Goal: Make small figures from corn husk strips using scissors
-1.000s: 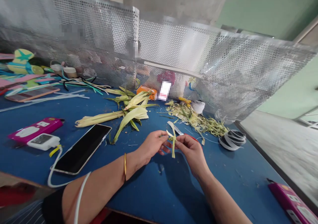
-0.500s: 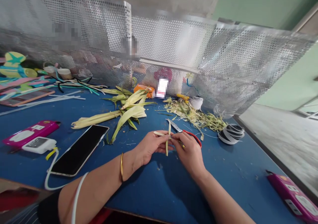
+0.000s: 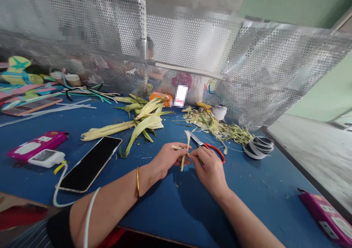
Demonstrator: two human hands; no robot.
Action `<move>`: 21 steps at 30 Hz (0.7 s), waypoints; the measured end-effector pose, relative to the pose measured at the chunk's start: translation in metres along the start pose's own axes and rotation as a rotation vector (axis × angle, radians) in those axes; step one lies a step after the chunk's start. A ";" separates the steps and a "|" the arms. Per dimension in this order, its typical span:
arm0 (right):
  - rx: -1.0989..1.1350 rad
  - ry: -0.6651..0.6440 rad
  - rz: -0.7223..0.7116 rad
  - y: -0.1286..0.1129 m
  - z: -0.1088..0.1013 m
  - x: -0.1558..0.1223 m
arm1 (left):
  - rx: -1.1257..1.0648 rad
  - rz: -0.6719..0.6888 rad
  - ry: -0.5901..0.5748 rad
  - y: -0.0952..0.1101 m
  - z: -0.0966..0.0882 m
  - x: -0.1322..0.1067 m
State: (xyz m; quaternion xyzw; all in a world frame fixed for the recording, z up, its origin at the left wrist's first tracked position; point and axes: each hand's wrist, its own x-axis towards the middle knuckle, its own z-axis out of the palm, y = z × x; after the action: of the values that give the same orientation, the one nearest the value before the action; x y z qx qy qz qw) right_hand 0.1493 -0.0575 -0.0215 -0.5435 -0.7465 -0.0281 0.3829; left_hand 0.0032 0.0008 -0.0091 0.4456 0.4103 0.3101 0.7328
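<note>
The left hand (image 3: 166,158) pinches a narrow corn-husk strip (image 3: 188,140), thumb and fingers together on it, where it stands nearly upright over a paler cross strip (image 3: 176,147). The right hand (image 3: 207,163) has its thumb and forefinger closed at the crossing, just beside the left fingertips; how the strips wrap there is hidden. Both pieces are in the air above the near middle of the blue tabletop (image 3: 165,211).

A firm left pinch right at the crossing, with the right fingers drawing gently along the grain, should suit material this thin (dry husk probably splits if twisted hard).

Red-handled scissors (image 3: 197,140) lie just beyond the right hand, close enough for its knuckles to knock. A white cable (image 3: 88,215) crosses the left forearm and could tug on a turn. The smartphone (image 3: 90,163) lies left of the hands; corn husks (image 3: 148,123), husk scraps (image 3: 211,125) and a black-and-white ribbon coil (image 3: 258,147) sit farther back.
</note>
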 end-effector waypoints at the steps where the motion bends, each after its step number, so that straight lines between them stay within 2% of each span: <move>1: 0.018 0.007 0.013 0.000 0.000 0.000 | -0.003 -0.005 -0.007 0.000 0.000 -0.001; 5: 0.125 -0.041 0.018 0.001 0.001 0.000 | 0.002 0.004 0.018 0.000 0.002 -0.001; 7: 0.250 -0.023 0.166 0.002 0.002 0.001 | 0.015 -0.011 0.027 0.000 0.003 -0.001; 10: 0.512 0.062 0.505 0.008 0.001 0.004 | 0.056 -0.042 -0.003 0.001 0.003 -0.003; 12: 0.675 0.032 0.620 0.012 0.002 0.006 | 0.102 -0.060 -0.060 0.001 0.003 -0.004; 15: 0.792 -0.037 0.646 0.016 0.005 0.007 | 0.154 -0.099 -0.143 0.002 0.004 -0.006; 21: 0.721 0.046 0.629 0.013 0.012 0.002 | 0.234 -0.097 -0.153 0.002 0.004 -0.007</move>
State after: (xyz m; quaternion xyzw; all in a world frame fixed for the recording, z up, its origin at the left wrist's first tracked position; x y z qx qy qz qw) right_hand 0.1535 -0.0450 -0.0342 -0.5748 -0.4992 0.3378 0.5535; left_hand 0.0033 -0.0055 -0.0038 0.5299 0.4078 0.1897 0.7190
